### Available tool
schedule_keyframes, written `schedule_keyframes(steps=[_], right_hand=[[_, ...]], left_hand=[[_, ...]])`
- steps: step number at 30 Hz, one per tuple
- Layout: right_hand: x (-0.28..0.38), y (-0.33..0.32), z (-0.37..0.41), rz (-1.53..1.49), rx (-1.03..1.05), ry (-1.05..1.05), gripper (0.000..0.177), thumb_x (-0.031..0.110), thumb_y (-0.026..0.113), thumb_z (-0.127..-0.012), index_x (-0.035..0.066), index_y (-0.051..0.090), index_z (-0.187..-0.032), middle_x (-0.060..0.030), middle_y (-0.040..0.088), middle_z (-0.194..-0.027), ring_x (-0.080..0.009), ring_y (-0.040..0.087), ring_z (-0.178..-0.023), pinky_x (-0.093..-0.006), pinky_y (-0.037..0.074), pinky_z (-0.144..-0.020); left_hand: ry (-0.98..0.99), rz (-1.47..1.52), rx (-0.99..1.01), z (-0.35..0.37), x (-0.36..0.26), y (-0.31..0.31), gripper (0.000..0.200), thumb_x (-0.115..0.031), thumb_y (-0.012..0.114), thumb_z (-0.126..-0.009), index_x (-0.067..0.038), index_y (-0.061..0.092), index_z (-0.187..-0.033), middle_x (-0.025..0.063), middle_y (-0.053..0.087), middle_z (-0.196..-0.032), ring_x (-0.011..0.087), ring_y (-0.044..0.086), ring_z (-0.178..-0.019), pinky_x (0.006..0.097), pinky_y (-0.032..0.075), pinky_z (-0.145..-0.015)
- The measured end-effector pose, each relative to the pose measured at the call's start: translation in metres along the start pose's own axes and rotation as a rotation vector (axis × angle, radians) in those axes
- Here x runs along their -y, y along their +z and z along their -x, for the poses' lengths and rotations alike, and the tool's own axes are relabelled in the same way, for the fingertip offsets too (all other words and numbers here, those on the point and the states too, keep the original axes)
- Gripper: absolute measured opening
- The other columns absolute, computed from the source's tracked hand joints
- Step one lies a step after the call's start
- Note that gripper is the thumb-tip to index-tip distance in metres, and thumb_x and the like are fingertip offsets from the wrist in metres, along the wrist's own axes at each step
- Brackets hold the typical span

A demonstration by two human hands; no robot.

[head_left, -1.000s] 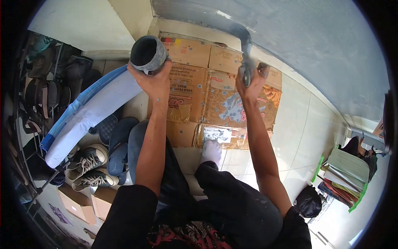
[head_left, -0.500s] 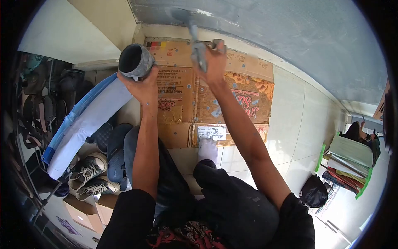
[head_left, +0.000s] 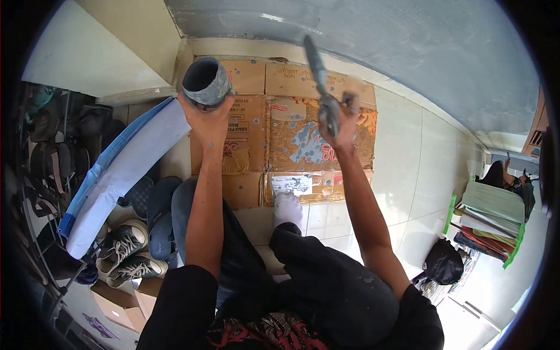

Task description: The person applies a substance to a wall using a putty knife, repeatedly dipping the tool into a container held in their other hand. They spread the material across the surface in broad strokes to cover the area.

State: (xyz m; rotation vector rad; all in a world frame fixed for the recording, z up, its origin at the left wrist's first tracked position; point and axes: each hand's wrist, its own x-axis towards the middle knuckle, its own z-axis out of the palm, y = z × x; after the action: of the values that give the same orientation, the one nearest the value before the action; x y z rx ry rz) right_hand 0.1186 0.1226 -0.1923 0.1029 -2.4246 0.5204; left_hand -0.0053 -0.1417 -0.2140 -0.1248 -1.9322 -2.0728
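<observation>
My left hand [head_left: 205, 123] is wrapped round the lower part of a cup [head_left: 211, 92] smeared with grey paint. Its dark mouth tilts toward me, and what lies inside cannot be made out. In my right hand [head_left: 345, 125] is a paintbrush [head_left: 316, 67], coated grey and seen nearly edge-on, its tip pointing up and away from me. Beyond the brush rises a grey-painted wall [head_left: 408, 58] with streaky marks; the tip appears just apart from it. Flattened cardboard [head_left: 242, 160], spotted with grey drips, covers the floor under both hands.
A long white and blue roll [head_left: 125, 175] leans at the left beside a rack of bags. Sneakers [head_left: 125, 245] and sandals [head_left: 160, 216] lie near my left leg. To the right are a black bag [head_left: 443, 262] and a green-edged rack [head_left: 490, 221] with folded items.
My right hand has drawn the brush back from the wall, down and to the right. The cup in my left hand has shifted slightly right and up.
</observation>
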Motion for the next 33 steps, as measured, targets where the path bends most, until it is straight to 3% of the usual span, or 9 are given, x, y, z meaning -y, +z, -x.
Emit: schedule_keyframes(steps=[5,9,16,21,23,25,27,29,33], right_hand=[[0.029,0.045,-0.046,-0.031,0.008,-0.152,0.024,0.009,0.068,-0.076,0.014,0.067,-0.099,-0.0058,0.071,-0.089,-0.0315,0.048,-0.089,-0.0426,0.041,-0.082],[0.011,0.050,-0.051,0.084,-0.059,-0.076,0.033,0.010,0.074,-0.073,0.017,0.067,-0.105,0.0003,0.074,-0.096,-0.0278,0.054,-0.089,-0.0415,0.040,-0.088],[-0.033,-0.017,-0.007,0.315,-0.083,0.156,0.018,0.012,0.068,-0.081,0.014,0.069,-0.099,-0.0060,0.072,-0.086,-0.0331,0.052,-0.090,-0.0460,0.042,-0.083],[-0.020,-0.023,0.015,0.378,0.029,0.056,0.021,0.009,0.067,-0.085,0.011,0.063,-0.106,-0.0103,0.070,-0.088,-0.0308,0.056,-0.087,-0.0428,0.050,-0.078],[-0.011,0.009,0.027,-0.727,0.003,0.557,0.030,0.007,0.064,-0.093,0.012,0.049,-0.118,-0.0135,0.069,-0.096,-0.0225,0.061,-0.080,-0.0376,0.055,-0.065],[0.030,0.031,-0.004,-1.047,0.003,0.795,0.024,0.008,0.069,-0.074,0.015,0.069,-0.097,-0.0032,0.074,-0.095,-0.0297,0.048,-0.095,-0.0429,0.041,-0.083],[0.035,0.075,-0.020,-0.709,0.071,0.417,0.031,0.013,0.073,-0.073,0.017,0.068,-0.103,-0.0018,0.074,-0.098,-0.0302,0.049,-0.101,-0.0427,0.042,-0.085],[0.054,0.095,-0.074,-0.100,-0.021,-0.305,0.037,0.018,0.075,-0.072,0.020,0.067,-0.108,-0.0013,0.073,-0.100,-0.0312,0.050,-0.102,-0.0437,0.043,-0.086],[0.083,0.151,-0.124,-0.191,0.084,-0.242,0.040,0.021,0.078,-0.074,0.022,0.066,-0.112,-0.0021,0.073,-0.100,-0.0330,0.051,-0.107,-0.0492,0.041,-0.093]], left_hand=[[-0.055,0.050,-0.012,0.001,0.003,0.002,0.075,-0.003,0.088,-0.068,0.004,0.045,-0.129,0.0171,0.058,-0.122,0.0255,0.059,-0.111,0.0373,0.049,-0.100],[-0.047,-0.056,0.028,0.001,0.000,0.000,0.072,-0.001,0.087,-0.069,0.004,0.045,-0.127,0.0167,0.058,-0.122,0.0250,0.059,-0.112,0.0369,0.050,-0.099],[-0.089,0.070,-0.005,0.005,-0.009,0.010,0.070,0.000,0.086,-0.067,0.003,0.046,-0.124,0.0168,0.058,-0.119,0.0243,0.060,-0.109,0.0367,0.049,-0.098],[-0.018,-0.034,0.017,0.005,0.002,0.010,0.070,-0.003,0.088,-0.065,0.003,0.048,-0.123,0.0159,0.058,-0.118,0.0248,0.060,-0.108,0.0368,0.049,-0.097],[-0.011,-0.089,0.015,0.005,0.004,0.008,0.071,-0.004,0.088,-0.064,0.003,0.049,-0.123,0.0159,0.059,-0.118,0.0255,0.060,-0.109,0.0366,0.049,-0.097],[-0.023,-0.119,0.049,0.004,0.007,0.002,0.075,-0.001,0.087,-0.068,0.003,0.044,-0.130,0.0161,0.057,-0.123,0.0246,0.060,-0.113,0.0360,0.049,-0.099],[-0.036,-0.148,0.087,0.005,0.005,-0.001,0.079,0.002,0.085,-0.072,0.003,0.039,-0.136,0.0162,0.056,-0.128,0.0237,0.059,-0.116,0.0355,0.050,-0.102],[-0.018,-0.190,-0.014,0.002,-0.002,-0.003,0.080,-0.001,0.087,-0.071,0.002,0.040,-0.136,0.0168,0.055,-0.128,0.0245,0.058,-0.116,0.0360,0.050,-0.101],[0.015,-0.191,-0.091,-0.004,0.010,-0.019,0.081,-0.005,0.088,-0.070,0.002,0.041,-0.136,0.0169,0.055,-0.128,0.0249,0.057,-0.118,0.0361,0.050,-0.100]])
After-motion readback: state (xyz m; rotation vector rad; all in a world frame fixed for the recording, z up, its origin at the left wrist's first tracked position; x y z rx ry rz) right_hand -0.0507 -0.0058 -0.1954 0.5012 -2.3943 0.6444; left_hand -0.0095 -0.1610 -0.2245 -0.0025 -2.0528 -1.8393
